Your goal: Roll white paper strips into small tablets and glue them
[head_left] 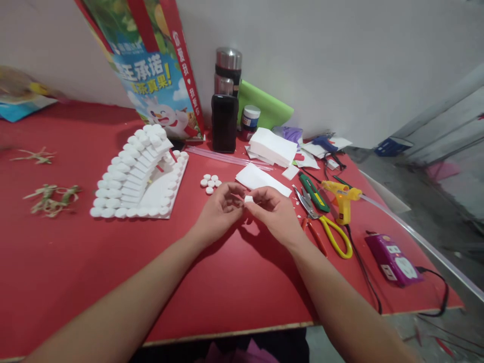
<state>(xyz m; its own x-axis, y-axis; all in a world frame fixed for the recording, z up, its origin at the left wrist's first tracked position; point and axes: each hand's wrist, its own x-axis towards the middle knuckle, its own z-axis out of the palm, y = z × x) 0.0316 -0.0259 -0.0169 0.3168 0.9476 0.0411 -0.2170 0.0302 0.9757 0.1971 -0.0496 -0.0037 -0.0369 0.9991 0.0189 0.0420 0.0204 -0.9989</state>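
My right hand pinches a small white piece between thumb and fingers, above the red table. Close beside it, my left hand has its fingers curled in toward the piece; whatever lies between its fingertips is hidden. Just beyond the left hand sits a cluster of several round white discs. A folded white sheet lies behind both hands. Farther left stands a white model with curved steps, edged by rows of the same kind of discs.
Right of my hands lie a green utility knife, yellow-handled scissors, red-handled pliers, a yellow glue gun and a purple power socket. Along the wall stand a printed bag, a black phone and a thermos.
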